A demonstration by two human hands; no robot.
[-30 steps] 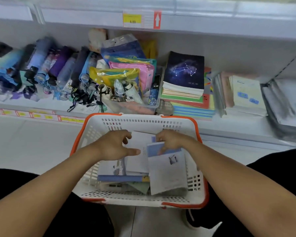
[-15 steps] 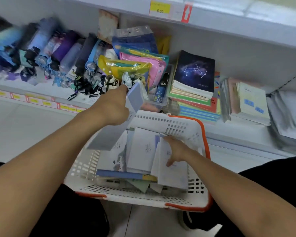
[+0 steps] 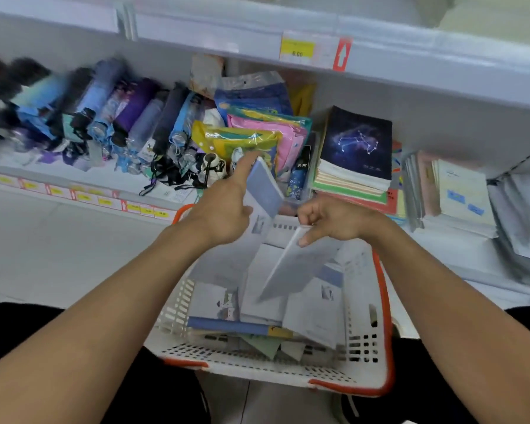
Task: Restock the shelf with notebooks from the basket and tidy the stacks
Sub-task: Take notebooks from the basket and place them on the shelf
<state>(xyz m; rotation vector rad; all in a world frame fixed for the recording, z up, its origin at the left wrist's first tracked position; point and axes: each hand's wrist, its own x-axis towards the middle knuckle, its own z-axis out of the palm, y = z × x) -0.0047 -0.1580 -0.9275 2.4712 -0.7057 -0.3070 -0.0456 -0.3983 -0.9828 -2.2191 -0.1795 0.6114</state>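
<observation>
A white basket with an orange rim (image 3: pixel 383 304) sits in front of me and holds several pale notebooks (image 3: pixel 266 301). My left hand (image 3: pixel 224 209) grips a blue-and-white notebook (image 3: pixel 262 191), lifted above the basket's far edge. My right hand (image 3: pixel 334 221) pinches the top edge of a second pale notebook (image 3: pixel 291 264), which hangs tilted over the basket. On the shelf behind, a stack topped by a dark constellation notebook (image 3: pixel 357 145) stands to the right of centre. More pale notebooks (image 3: pixel 459 191) lie further right.
Folded umbrellas (image 3: pixel 104 117) fill the left of the shelf. Coloured plastic pouches (image 3: pixel 257 133) stand in a clear bin beside the notebook stack. An upper shelf edge with a yellow price tag (image 3: pixel 297 50) overhangs. Clear-wrapped packs (image 3: pixel 520 221) lie at the far right.
My right hand has lifted a second notebook out of the basket by its top edge. My left hand has carried its notebook a little to the right. The view has shifted down.
</observation>
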